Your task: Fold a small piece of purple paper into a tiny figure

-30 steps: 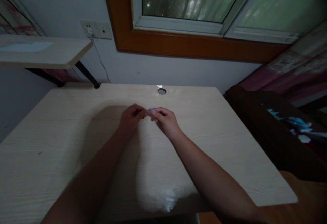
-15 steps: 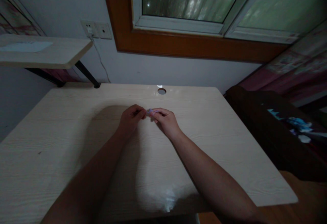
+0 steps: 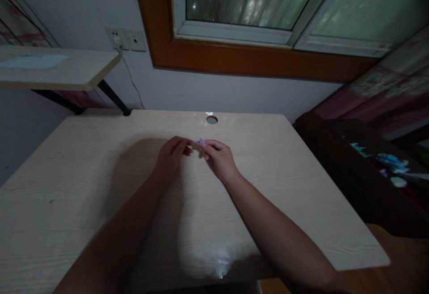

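A small pale purple piece, thin and perhaps folded paper, is held up between my two hands over the middle of the desk. My right hand pinches it between thumb and fingertips, and its pointed tip shows above the thumb. On the other side, my left hand has thumb and forefinger closed at the thin left end of the same piece. Much of the piece is hidden behind the fingers, so its full shape cannot be made out.
The light wood desk has a round cable hole near its back edge. A raised shelf on black legs stands at the left. Beyond the desk's right side is a dark wooden piece of furniture with blue and white items on it.
The purple piece has turned in my fingers, and its pointed tip now stands up. My left fingertips have shifted slightly up and spread a little; the right hand has barely moved.
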{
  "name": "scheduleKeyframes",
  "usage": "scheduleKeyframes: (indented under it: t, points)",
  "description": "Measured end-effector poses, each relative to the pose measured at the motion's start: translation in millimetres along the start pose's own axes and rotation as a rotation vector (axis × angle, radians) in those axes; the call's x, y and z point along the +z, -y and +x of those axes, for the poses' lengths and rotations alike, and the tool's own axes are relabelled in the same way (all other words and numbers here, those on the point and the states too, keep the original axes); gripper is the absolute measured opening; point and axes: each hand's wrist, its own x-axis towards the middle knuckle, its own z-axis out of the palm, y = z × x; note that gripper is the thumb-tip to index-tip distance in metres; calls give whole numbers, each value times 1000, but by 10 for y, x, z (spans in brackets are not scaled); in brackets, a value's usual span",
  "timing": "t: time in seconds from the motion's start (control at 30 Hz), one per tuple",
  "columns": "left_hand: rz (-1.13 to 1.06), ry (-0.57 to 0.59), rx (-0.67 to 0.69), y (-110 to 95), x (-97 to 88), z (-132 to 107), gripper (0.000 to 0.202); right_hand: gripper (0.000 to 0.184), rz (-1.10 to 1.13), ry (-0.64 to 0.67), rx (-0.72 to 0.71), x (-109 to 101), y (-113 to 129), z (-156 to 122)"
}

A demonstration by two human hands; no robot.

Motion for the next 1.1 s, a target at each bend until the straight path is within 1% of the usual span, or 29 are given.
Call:
scheduleKeyframes:
  t: [0.2, 0.43, 0.57, 0.67, 0.77, 0.93, 1.1]
  points:
    - [14, -10, 14, 16, 5, 3, 21, 27, 5, 12, 11, -15, -40, 16]
    - [70, 30, 34, 80, -7, 19, 21, 26, -76, 68, 16, -6, -32, -3]
    - [119, -9, 50, 68, -17, 17, 21, 28, -73, 71, -3, 2, -31, -3]
    - [190, -51, 63, 48, -24, 16, 22, 28, -41, 48, -26, 4, -26, -4]
    - [240, -64, 64, 42, -25, 15, 22, 25, -30, 20, -43, 4, -24, -7]
    - [158, -49, 81, 76, -14, 18, 22, 23, -64, 20, -48, 11, -15, -13]
    - [73, -20, 62, 109, -4, 37, 26, 23, -85, 14, -47, 27, -6, -25]
